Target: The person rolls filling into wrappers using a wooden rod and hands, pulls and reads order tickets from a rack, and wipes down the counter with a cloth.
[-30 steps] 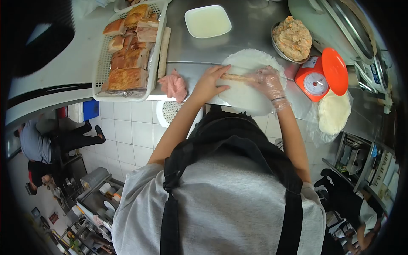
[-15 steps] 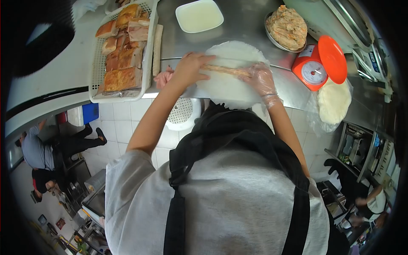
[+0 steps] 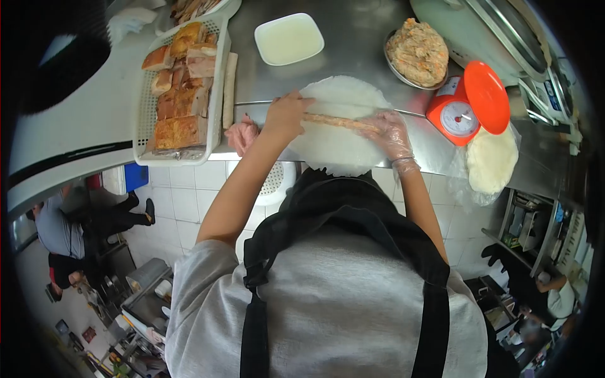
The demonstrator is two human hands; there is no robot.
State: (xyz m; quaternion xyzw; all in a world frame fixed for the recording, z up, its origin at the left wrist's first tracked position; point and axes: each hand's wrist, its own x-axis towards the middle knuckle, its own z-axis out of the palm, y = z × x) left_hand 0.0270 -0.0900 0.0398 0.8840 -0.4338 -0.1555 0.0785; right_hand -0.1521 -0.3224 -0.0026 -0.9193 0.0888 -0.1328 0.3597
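Observation:
A round, thin white wrapper sheet [image 3: 343, 94] lies on the steel counter, its near edge at the counter's front. Across its middle runs a long strip of orange-flecked filling [image 3: 340, 121]. My bare left hand [image 3: 287, 118] is at the strip's left end, thumb and forefinger apart on either side of it. In a clear plastic glove, my right hand [image 3: 391, 134] curls its fingers onto the right end. A crumpled pink cloth [image 3: 242, 134] sits beside my left wrist. Beyond the sheet is a white dish of pale liquid [image 3: 288, 39].
A bowl of orange-flecked filling paste [image 3: 417, 53] stands at the back right, near a red scale [image 3: 457, 116]. Pale sheets in plastic [image 3: 493, 160] overhang the right edge. At left, a white basket [image 3: 217, 94] holds browned meat slabs. Other people work at far left and far right.
The whole view has shifted slightly, so the counter appears lower. Both hands remain at the ends of the filling strip, with little change in their grip.

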